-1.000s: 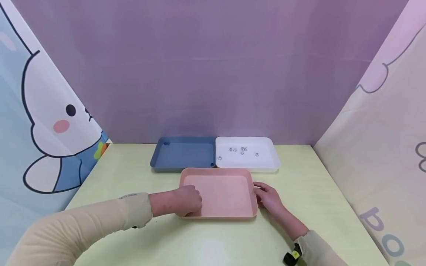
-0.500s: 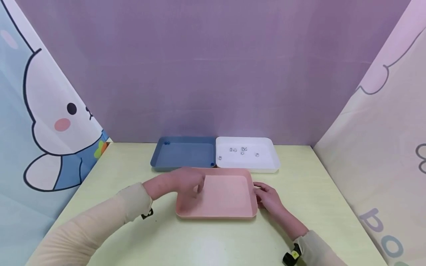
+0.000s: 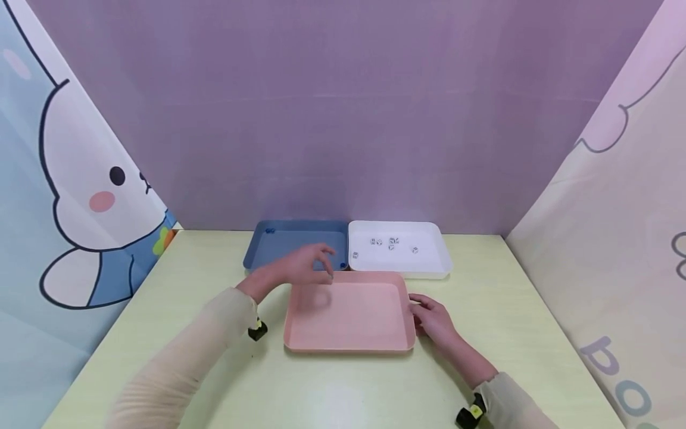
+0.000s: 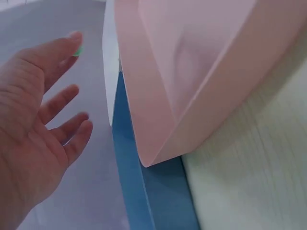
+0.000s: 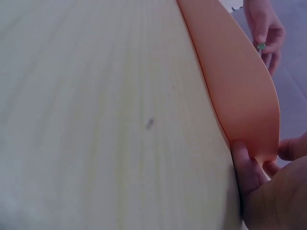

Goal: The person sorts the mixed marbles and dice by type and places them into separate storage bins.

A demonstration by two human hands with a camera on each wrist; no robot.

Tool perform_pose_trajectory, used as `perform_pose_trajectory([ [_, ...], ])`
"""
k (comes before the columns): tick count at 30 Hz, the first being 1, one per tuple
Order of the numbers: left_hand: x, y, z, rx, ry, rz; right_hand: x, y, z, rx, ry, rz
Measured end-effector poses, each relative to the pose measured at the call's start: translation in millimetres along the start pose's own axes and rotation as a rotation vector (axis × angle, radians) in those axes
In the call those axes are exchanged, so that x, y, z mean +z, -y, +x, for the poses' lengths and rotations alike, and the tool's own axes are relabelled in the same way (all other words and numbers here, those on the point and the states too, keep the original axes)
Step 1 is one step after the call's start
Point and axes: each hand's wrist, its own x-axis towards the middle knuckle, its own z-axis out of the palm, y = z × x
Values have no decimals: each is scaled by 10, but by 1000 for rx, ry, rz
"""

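Observation:
My left hand [image 3: 308, 265] is raised over the far left rim of the pink tray [image 3: 354, 316], overlapping the blue tray [image 3: 292, 247] in the head view. Between its thumb and a fingertip it pinches a small green piece [image 4: 78, 51], mostly covered by the fingers; its kind cannot be made out. The other fingers are spread and loosely bent. At the pink tray's right side, my right hand [image 3: 435, 322] holds the edge, fingers against the outer wall and one digit at the rim. The green piece [image 5: 261, 46] also shows in the right wrist view.
Behind the pink tray, the blue tray bears a few small dark blue pieces [image 3: 270, 230]. Beside it a white tray [image 3: 429, 262] holds several small white pieces with dark marks [image 3: 393, 241]. A purple backdrop [image 3: 343, 119] stands behind the table [image 3: 482, 286].
My left hand has risen from the pink tray's near left part and moved away, to its far rim by the blue tray, its fingers spreading more. The right hand has stayed at the tray's side.

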Motion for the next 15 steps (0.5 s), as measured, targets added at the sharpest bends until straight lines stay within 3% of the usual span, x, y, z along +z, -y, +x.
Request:
perform_pose_trajectory([
  [5, 29, 137, 141, -18, -117, -121, -14, -18, 0, 4, -9, -10],
  [9, 48, 235, 269, -74, -167, -231, -17, -26, -6, 5, -21, -17],
  [15, 96, 390, 439, -147, -237, -314, 11, -11, -15, -4, -15, -7],
])
